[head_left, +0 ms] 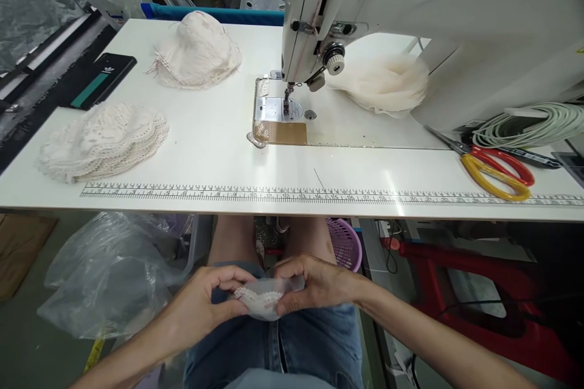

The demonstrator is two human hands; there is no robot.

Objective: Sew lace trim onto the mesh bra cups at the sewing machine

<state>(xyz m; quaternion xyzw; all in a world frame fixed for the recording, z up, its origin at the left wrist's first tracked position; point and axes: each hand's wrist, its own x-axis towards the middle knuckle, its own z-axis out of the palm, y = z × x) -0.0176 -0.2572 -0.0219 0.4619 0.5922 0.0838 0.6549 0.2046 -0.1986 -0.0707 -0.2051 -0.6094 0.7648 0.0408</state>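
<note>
Two inward-turned hands (210, 299) (316, 282) pinch a probably plastic pouch (267, 285) above the lap (241, 340).

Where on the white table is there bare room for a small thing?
Bare tabletop lies between the lace pile and the needle plate, behind the ruler. A narrower bare strip lies between the machine bed and the ruler, left of the scissors. The right end, around the coiled cord, is crowded.

The person's left hand (212, 296) and right hand (312, 282) face each other, thumbs (233, 310) and fingers (232, 273) pinching, forearms (146, 340) slanting inward; some right fingertips (285, 267) seem partly hidden.
</note>
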